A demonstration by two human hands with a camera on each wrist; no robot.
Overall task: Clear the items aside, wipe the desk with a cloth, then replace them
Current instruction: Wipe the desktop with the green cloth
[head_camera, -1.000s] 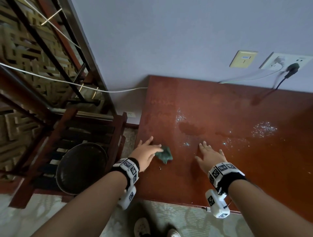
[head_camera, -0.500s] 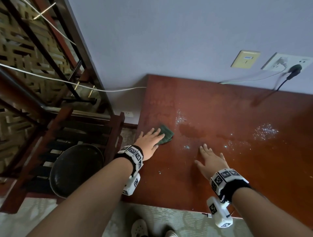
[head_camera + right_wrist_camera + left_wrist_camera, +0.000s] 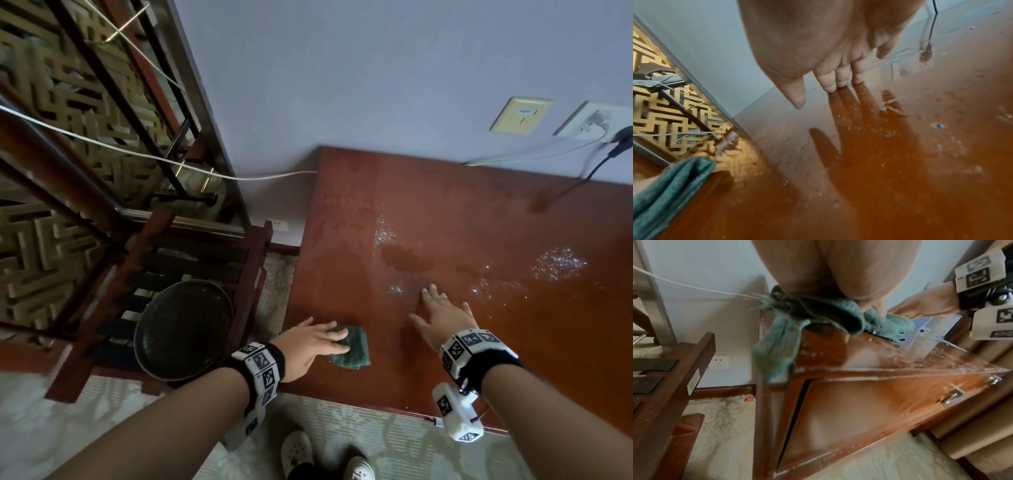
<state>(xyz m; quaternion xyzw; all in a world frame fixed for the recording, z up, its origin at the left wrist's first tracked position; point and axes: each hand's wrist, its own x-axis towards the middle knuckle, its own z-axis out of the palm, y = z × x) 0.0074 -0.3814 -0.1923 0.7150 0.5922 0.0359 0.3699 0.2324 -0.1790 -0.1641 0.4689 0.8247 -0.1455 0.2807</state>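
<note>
A folded green cloth (image 3: 352, 349) lies on the red-brown desk (image 3: 445, 212) near its front left corner. My left hand (image 3: 315, 342) presses flat on the cloth's left part with straight fingers. In the left wrist view the cloth (image 3: 818, 316) bunches under the palm and one end hangs over the desk's edge. My right hand (image 3: 442, 315) rests flat on the desk top, fingers spread; its fingertips (image 3: 838, 82) touch the glossy surface. The cloth (image 3: 670, 186) shows at the lower left of the right wrist view. White specks (image 3: 558, 263) and a wet patch (image 3: 404, 257) mark the desk.
A dark wooden chair (image 3: 164, 267) with a round black pan (image 3: 185, 329) on its seat stands left of the desk. A wall socket (image 3: 596, 120) with a black plug and cables sits at the back right. The desk front has a drawer with metal handles (image 3: 951, 397).
My left hand has pulled the cloth back from the desk's middle left toward the front edge. The right hand has stayed flat in place.
</note>
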